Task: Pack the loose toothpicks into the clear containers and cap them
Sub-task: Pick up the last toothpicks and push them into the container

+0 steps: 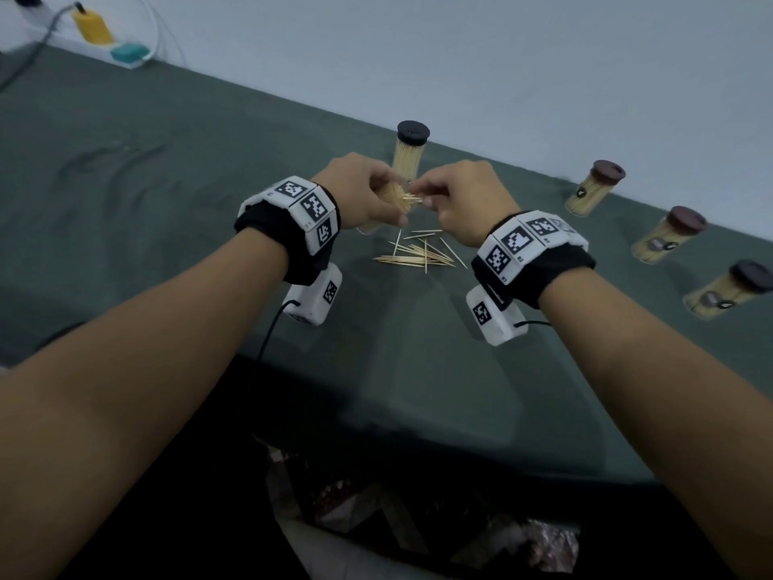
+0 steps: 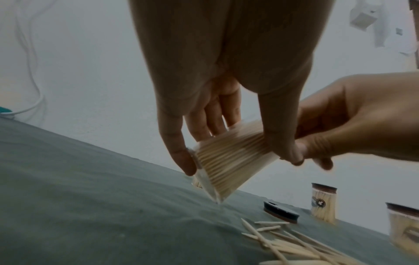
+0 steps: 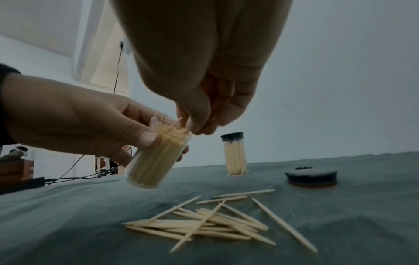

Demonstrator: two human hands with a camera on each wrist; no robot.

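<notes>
My left hand grips a clear uncapped container, tilted above the green cloth and packed with toothpicks. My right hand meets it at the mouth, its fingertips pinching a few toothpicks that stick out of the opening. Several loose toothpicks lie scattered on the cloth just below both hands. A loose dark cap lies on the cloth beyond the pile; in the head view it is hidden behind my right hand.
One capped, full container stands upright behind my hands. Three more capped containers stand in a row along the right, near the wall. A yellow object and cables sit at the far left corner.
</notes>
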